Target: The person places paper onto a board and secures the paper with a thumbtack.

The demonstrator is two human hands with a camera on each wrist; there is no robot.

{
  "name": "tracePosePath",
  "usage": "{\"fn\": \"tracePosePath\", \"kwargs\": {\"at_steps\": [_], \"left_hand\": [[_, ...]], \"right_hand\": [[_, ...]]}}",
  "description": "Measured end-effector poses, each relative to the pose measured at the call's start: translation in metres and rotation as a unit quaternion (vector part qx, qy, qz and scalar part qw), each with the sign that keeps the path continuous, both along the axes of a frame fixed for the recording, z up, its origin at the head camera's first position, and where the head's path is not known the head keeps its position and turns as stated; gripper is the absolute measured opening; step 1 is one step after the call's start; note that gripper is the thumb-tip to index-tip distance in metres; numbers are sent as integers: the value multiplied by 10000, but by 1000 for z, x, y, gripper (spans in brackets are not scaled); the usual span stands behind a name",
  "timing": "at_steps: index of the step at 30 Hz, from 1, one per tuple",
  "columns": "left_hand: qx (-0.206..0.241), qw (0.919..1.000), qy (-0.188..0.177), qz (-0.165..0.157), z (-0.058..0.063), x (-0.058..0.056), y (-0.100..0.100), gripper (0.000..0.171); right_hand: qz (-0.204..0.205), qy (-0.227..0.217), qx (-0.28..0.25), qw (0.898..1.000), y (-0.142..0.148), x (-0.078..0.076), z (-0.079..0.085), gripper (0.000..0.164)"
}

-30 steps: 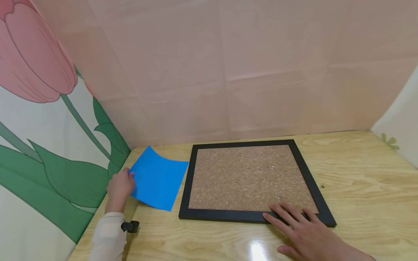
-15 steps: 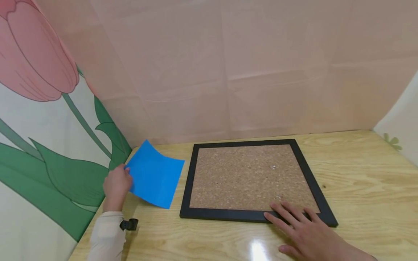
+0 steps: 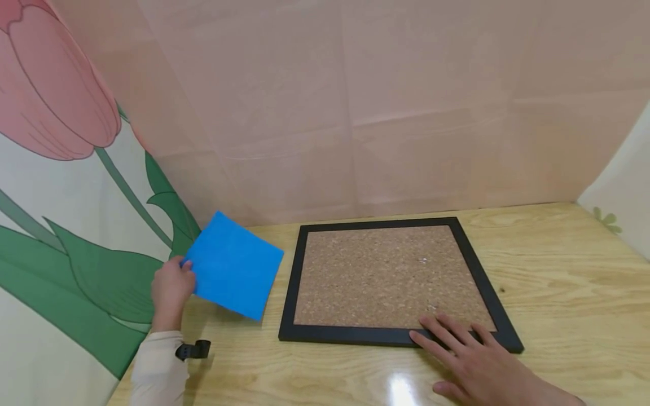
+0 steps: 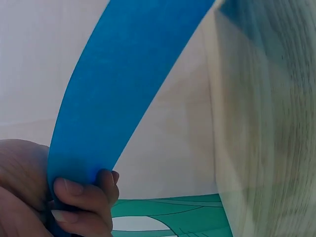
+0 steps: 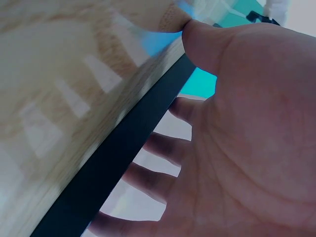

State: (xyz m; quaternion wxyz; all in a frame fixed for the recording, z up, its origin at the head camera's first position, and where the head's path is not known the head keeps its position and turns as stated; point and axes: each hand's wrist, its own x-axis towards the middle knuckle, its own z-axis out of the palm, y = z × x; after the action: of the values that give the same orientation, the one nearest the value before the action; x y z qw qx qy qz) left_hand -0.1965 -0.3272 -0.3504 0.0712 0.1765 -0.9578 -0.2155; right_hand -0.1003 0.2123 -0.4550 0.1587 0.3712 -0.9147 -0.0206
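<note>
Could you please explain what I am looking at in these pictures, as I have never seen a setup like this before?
Certainly: there is no machine here, only a person's two bare hands. The widest picture comes from a camera worn on the head, looking forward and down. The other two come from cameras worn on the wrists, each looking at that hand's work. On the table lies a cork board with a black frame. The left hand holds a blue sheet by its left side, at a tilt. The right hand holds nothing; its spread fingers rest on the near side of the frame.
</note>
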Motion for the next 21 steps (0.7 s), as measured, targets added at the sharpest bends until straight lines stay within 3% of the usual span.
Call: {"fn": "tracePosePath", "kwargs": {"at_steps": [12,21], "left_hand": [[1032,9935,281,386,12,6,-8,53],[1916,9801,442,288,15,6,-6,50]], "right_hand": [[5,52,73,10000,-1,-1,0,72],[25,46,-38,10000,0,1,-2,72]]}}
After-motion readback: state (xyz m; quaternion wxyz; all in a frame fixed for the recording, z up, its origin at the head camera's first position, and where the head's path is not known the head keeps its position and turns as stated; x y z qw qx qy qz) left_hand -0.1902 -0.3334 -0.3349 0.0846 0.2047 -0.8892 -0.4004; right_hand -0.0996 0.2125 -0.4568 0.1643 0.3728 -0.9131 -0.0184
